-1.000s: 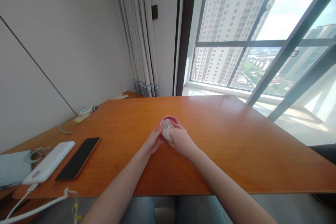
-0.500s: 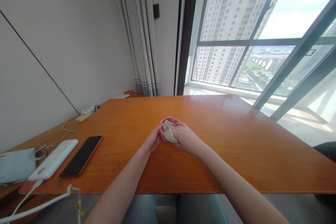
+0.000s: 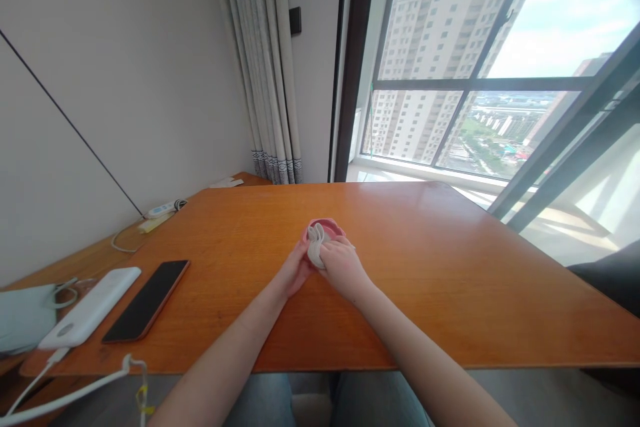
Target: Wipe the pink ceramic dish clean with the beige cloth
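My left hand (image 3: 296, 271) is closed around the near left side of a small pink bowl (image 3: 332, 224), tilted with its opening partly towards me above the table. In my right hand (image 3: 345, 268), curled fingers press a folded whitish cloth (image 3: 315, 248) against the bowl's opening. The cloth's loops bulge out on the left, between the two hands. Much of the bowl's lower part is hidden behind the hands and the cloth.
On the wooden table (image 3: 240, 227), a black phone (image 3: 146, 302) lies at the left beside a white power bank (image 3: 90, 310) with a cable plugged in. A power strip (image 3: 161, 210) sits farther back by the wall. A dark rounded object (image 3: 610, 277) shows at the right edge.
My right hand has turned and its fingers are more curled over the cloth. The cloth has bunched up more. The bowl shows more of its pink inside. The view has shifted slightly.
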Motion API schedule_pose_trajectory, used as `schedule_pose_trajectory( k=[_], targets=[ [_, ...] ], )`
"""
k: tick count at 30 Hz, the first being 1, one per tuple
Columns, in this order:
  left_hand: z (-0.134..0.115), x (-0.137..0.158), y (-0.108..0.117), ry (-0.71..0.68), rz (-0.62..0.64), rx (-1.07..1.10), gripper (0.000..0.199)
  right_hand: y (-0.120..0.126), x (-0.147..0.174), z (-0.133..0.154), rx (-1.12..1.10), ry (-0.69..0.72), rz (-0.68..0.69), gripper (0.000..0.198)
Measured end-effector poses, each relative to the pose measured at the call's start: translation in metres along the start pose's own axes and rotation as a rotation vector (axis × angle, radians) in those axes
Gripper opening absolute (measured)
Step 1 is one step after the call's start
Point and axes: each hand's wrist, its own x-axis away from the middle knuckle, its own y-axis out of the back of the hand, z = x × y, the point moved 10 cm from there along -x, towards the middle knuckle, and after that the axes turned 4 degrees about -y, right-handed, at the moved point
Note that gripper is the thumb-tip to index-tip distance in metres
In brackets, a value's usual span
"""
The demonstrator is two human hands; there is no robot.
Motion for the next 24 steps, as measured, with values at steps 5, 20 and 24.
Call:
schedule_pose_trajectory(
  k=[5,20,24],
  targets=[
    [-0.01,-0.003,0.008,-0.064,-0.015,-0.124,0.049,-0.001,0.005,0.003,-0.056,0.127,0.038,0.009],
    [-0.001,-0.002,0.018,0.104,0.007,-0.304,0.055,0.016,0.023,-0.001,-0.13,0.218,0.148,0.01],
    [-0.001,-0.003,0.019,0.096,0.016,-0.265,0.055,0.018,0.025,0.005,-0.084,0.22,0.149,0.01]
  ],
)
